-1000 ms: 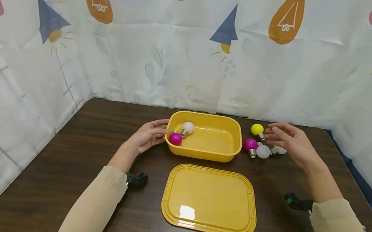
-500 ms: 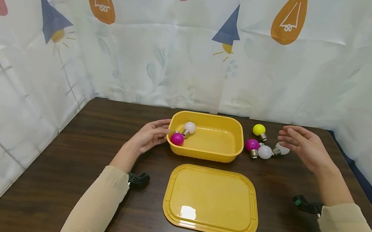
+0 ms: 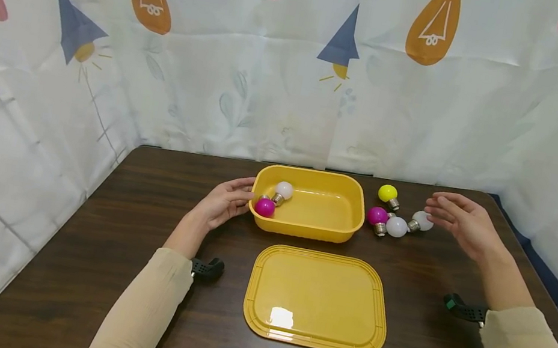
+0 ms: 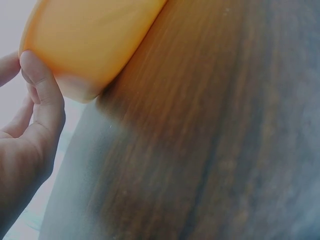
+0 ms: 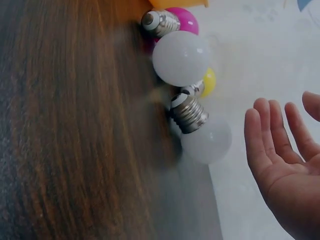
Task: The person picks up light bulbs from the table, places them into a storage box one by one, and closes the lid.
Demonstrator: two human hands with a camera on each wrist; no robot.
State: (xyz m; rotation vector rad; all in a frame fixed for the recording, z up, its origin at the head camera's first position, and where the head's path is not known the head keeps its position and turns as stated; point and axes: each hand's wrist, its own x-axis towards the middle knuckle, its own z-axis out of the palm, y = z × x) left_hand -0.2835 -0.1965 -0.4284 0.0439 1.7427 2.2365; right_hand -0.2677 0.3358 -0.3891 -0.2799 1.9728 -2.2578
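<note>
A yellow plastic bin stands at the far middle of the table, with a white light bulb and a magenta light bulb in its left end. My left hand rests its fingertips against the bin's left edge, fingers loosely extended. To the right of the bin lies a group of bulbs: a yellow bulb, a magenta bulb, a white bulb and another white bulb. My right hand is just right of that last bulb, fingers relaxed, holding nothing. In the right wrist view its palm is apart from the bulbs.
In front of the bin a flat yellow lid lies on the dark wood table. A printed cloth hangs behind the table's far edge and along both sides. Each wrist wears a black band.
My right hand has moved right, away from over the bulbs, uncovering the rightmost white bulb. My left hand has stayed at the bin's left edge.
</note>
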